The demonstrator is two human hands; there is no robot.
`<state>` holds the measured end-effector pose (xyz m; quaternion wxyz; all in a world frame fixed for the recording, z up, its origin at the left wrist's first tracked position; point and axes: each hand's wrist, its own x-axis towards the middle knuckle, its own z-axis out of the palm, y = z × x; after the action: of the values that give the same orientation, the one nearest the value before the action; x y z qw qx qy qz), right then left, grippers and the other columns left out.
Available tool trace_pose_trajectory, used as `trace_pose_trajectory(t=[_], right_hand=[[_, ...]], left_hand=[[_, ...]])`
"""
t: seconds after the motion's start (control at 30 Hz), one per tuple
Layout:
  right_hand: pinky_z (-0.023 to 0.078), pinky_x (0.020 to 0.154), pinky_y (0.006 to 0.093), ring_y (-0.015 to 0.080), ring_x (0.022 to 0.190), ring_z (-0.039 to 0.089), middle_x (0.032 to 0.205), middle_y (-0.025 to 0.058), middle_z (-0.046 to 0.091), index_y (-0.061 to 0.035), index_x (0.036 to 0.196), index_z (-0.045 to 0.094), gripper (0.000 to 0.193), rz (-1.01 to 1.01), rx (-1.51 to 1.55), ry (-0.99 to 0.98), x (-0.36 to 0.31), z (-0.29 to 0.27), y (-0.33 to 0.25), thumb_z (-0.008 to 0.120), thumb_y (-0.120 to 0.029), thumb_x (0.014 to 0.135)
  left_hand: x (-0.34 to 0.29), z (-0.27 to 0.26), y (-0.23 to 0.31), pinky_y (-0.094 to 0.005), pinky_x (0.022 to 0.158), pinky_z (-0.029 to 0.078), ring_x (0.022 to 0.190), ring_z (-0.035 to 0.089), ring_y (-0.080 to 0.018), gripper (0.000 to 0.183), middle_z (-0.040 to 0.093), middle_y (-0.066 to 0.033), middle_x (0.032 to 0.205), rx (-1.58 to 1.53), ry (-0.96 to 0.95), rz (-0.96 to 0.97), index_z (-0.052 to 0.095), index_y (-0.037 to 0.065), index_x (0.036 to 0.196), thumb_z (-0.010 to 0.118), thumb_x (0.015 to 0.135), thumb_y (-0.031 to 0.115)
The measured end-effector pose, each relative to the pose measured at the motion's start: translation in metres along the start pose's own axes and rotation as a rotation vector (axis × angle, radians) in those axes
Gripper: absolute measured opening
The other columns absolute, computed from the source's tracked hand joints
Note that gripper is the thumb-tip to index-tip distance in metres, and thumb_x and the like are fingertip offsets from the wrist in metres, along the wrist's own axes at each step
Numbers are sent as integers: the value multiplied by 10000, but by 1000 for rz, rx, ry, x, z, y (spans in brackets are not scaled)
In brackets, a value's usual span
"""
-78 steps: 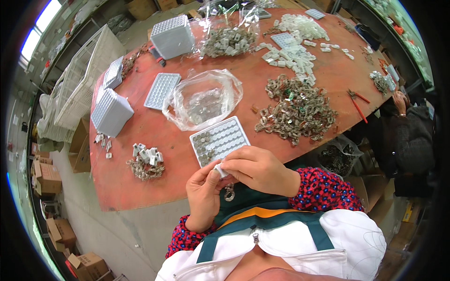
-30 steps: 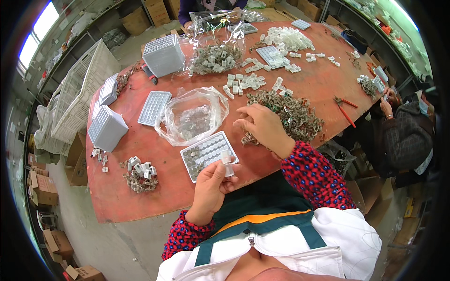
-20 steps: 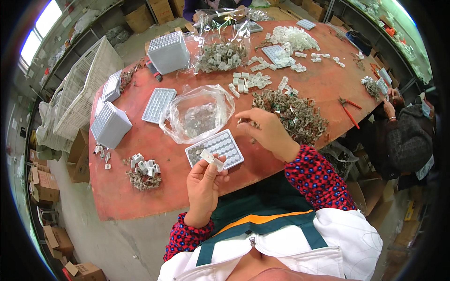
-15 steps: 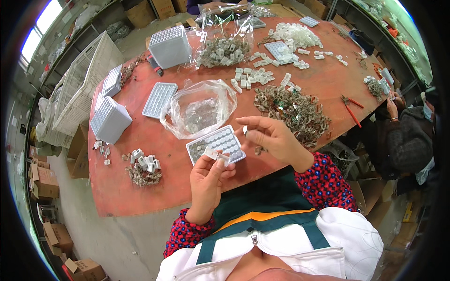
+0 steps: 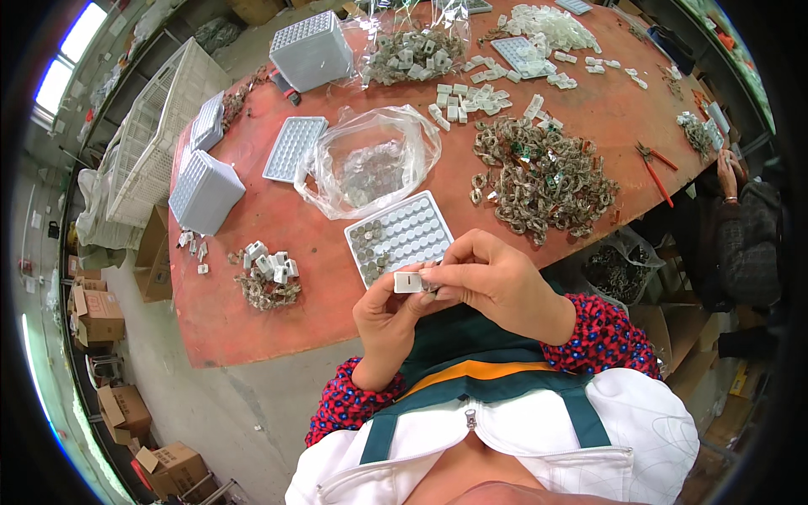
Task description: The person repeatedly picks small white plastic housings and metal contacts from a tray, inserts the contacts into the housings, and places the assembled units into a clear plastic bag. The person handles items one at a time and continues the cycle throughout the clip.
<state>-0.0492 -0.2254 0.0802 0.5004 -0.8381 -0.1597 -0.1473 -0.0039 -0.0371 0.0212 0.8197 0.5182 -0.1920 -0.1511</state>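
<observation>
Close in front of me my left hand (image 5: 389, 318) holds a small white plastic casing (image 5: 408, 282) with a dark slot in its face. My right hand (image 5: 497, 273) is pinched at the casing's right end; what sits between those fingertips is mostly hidden. Just beyond both hands lies a pale tray (image 5: 423, 220) with rows of round hollows. Small silvery discs (image 5: 364, 244) lie along its left side. Past the tray rests an open clear plastic bag (image 5: 412, 172) with more discs inside. A heap of grey-brown coiled wires (image 5: 547, 181) with small green pieces lies to the right.
White casings (image 5: 471, 101) lie farther back near a filled clear bag (image 5: 412, 59). Stacked trays (image 5: 206, 194) and a small casing-and-wire pile (image 5: 269, 278) are at left. Red-handled pliers (image 5: 655, 172) lie at right, near another person's hand (image 5: 730, 172). Cartons (image 5: 122, 412) stand on the floor.
My right hand has come down and left, bringing a small shiny piece to the casing in my left hand. The casing is turned, its slotted face now showing. The view has shifted slightly.
</observation>
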Motion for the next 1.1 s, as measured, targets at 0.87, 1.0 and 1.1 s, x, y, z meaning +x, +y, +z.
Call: trace_pose_trajectory(t=[0.87,1.0,1.1], right_hand=[[525,638,221,91,720,634,961,51,621,51,1102,708,211,561,656,-102,0,6,6,666,-124,993],[531,662,271,121,775,647,937,68,630,9,1149,719,231,422,570,-152,-4,5,11,699,-120,959],[535,680,313,176,795,659,931,98,635,-21,1174,718,262,199,279,-127,-7,7,10,716,-101,925]], left_hand=[[-10,-9,-11,-332,878,607,992,697,-193,295,694,-130,1117,-16,54,43,633,-74,1184,726,906,-40],[-10,-10,-10,-335,866,606,1008,695,-202,315,694,-136,1133,-139,81,-68,630,-68,1221,719,936,30],[-10,-8,-9,-334,873,599,1034,691,-209,325,698,-147,1141,-172,123,-93,619,-73,1250,696,961,52]])
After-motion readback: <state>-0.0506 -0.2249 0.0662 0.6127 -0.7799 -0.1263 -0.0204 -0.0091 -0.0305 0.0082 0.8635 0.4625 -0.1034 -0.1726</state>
